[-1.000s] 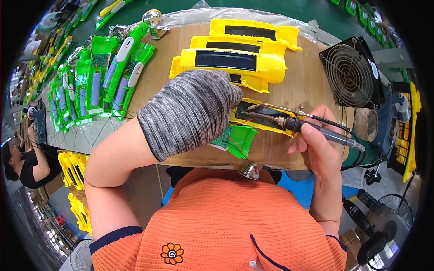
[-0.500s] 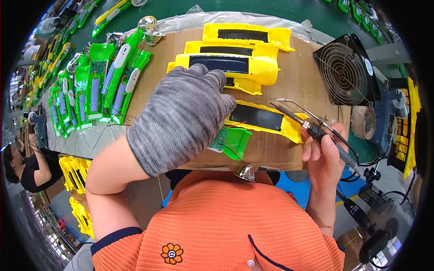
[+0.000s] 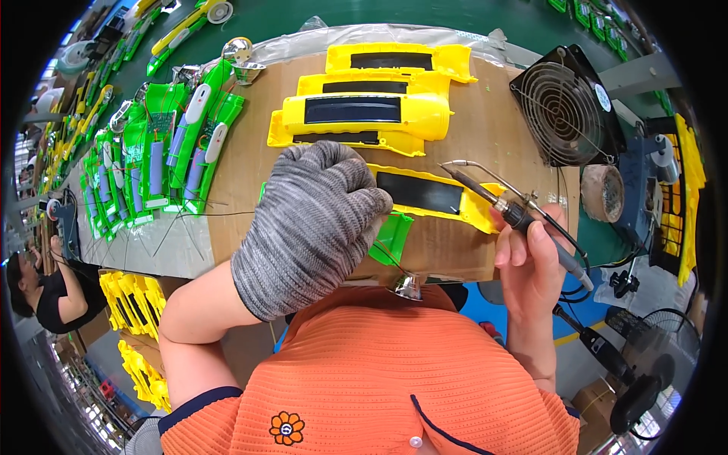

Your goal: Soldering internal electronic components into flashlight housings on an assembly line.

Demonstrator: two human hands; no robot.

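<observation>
My left hand (image 3: pixel 311 220), in a grey knitted glove, is closed with its fingers curled. What they grip, if anything, is hidden. Beneath and beside it lies a green plastic housing (image 3: pixel 394 236), largely covered, with a shiny reflector cup (image 3: pixel 407 287) at the table's near edge. A yellow half-shell with a dark panel (image 3: pixel 476 211) rests just right of the glove. My bare right hand (image 3: pixel 535 262) holds a soldering iron (image 3: pixel 519 218) with a thin metal tube along it. Its tip points left, above the yellow half-shell.
Beyond the glove, several yellow shells (image 3: pixel 426 117) with dark panels are stacked. Green housings (image 3: pixel 155 144) with purple cells and loose wires crowd the left. At right stand a square metal-grilled fan (image 3: pixel 565 114) and a tape roll (image 3: pixel 603 193). Another person (image 3: pixel 57 284) sits far left.
My left hand has drawn back from the stacked yellow shells toward the green housing near me. My right hand keeps the soldering iron in much the same pose. The whole view has shifted slightly.
</observation>
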